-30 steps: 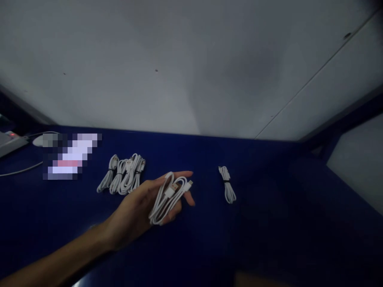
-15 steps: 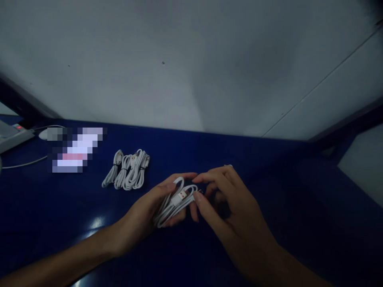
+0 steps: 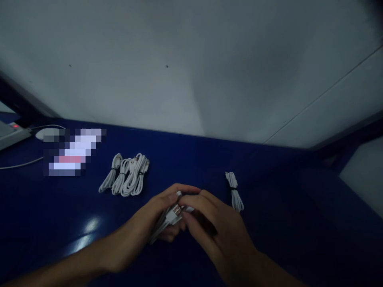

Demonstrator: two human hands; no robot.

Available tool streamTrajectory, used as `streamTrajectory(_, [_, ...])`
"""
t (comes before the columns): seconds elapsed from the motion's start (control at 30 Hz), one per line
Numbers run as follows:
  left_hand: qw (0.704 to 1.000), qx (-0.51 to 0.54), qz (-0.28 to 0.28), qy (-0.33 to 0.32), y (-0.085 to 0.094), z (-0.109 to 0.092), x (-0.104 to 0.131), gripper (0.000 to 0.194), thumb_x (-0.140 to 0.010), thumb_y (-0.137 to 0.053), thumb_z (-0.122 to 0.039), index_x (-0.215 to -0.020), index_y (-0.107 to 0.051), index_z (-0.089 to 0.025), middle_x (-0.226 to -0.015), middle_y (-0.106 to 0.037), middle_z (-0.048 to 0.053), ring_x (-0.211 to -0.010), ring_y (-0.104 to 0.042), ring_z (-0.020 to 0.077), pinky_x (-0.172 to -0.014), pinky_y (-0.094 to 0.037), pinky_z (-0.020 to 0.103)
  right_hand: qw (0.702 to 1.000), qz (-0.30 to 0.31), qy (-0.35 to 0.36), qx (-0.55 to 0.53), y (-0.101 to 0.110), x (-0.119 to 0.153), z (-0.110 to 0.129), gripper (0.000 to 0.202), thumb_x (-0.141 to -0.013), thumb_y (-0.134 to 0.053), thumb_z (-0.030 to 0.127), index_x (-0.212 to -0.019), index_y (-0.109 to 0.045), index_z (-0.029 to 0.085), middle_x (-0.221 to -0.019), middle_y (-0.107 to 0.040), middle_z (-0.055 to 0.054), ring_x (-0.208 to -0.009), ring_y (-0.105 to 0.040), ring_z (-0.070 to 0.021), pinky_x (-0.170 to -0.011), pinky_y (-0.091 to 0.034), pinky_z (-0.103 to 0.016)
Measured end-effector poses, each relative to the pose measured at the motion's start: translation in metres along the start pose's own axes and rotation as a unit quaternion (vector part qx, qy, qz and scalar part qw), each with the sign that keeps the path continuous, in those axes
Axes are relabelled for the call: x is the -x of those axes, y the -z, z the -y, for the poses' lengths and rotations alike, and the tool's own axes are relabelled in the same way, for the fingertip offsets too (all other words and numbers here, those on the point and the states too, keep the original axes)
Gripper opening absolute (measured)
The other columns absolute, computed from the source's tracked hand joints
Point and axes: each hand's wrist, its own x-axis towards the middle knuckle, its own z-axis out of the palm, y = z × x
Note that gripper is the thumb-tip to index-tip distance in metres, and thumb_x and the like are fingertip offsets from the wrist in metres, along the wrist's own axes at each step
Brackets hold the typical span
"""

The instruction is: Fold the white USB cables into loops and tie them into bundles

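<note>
Over the blue tabletop point(image 3: 185, 155), head view: two bare hands meet at a coiled white cable, in dim light

Coiled white cable point(image 3: 171, 217): held clear of the other cables, low and near the middle of the view, between the two hands; its metal-tipped plug points up and away from the person, and no tie shows around the loops

Left hand point(image 3: 146, 215): curled around the loops, its thumb laid along their upper side and its fingers beneath

Right hand point(image 3: 221, 227): bent in from the right, thumb and forefinger drawn together beside the plug; whether they pinch the cable or only touch it, one cannot tell

Step in hand: judged from the hold, handling the plug end while the left hand supports the coil

Next move: from this hold, it would call for a steady left hand and a light right fingertip grip, so that the loops stay gathered

Tied cables point(image 3: 137, 175): several white bundles lie side by side, left of centre, beyond the left hand

Single bundle point(image 3: 237, 200): white with a dark tie, just beyond the right hand

White block point(image 3: 14, 137): at the far left, its red light lit
</note>
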Motion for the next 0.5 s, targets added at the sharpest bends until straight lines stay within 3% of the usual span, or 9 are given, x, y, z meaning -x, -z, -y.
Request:
streamTrajectory(0.2, [0.999, 0.011, -0.032, 0.038, -0.005, -0.003, 0.002, 0.050, -0.107, -0.051, -0.061, -0.137, -0.069, -0.026, -0.079, -0.055, -0.001, -0.062, -0.034, 0.0114, -0.055, -0.027, 0.021, 0.999, -0.024, 0.032, 0.004, -0.006, 0.006, -0.012, 0.037, -0.106, -0.063, 0.014, -0.137, -0.063, 0.033, -0.102, -0.070, 0.003, -0.076, -0.067, -0.0108, -0.069, -0.054, -0.025])
streamTrajectory(0.3, [0.998, 0.000, -0.034, 0.057, -0.009, -0.007, 0.005, 0.050, -0.107, -0.047, -0.064, -0.135, -0.067, -0.028, -0.079, -0.054, -0.002, -0.056, -0.030, 0.0099, -0.052, -0.024, 0.022, 0.999, 0.004, 0.012, -0.038, -0.007, 0.006, -0.009, 0.038, -0.103, -0.067, 0.013, -0.133, -0.061, 0.036, -0.094, -0.068, 0.007, -0.069, -0.063, -0.0087, -0.064, -0.052, -0.023])
streamTrajectory(0.5, [0.994, -0.100, -0.035, 0.037, -0.015, -0.014, 0.008, 0.066, -0.109, -0.031, -0.076, -0.145, -0.062, -0.030, -0.084, -0.060, 0.001, -0.064, -0.041, 0.0146, -0.057, -0.033, 0.026, 0.987, 0.044, -0.077, -0.131, -0.007, 0.011, -0.010, 0.044, -0.095, -0.077, 0.016, -0.131, -0.060, 0.035, -0.084, -0.068, 0.009, -0.059, -0.057, -0.0080, -0.054, -0.046, -0.020])
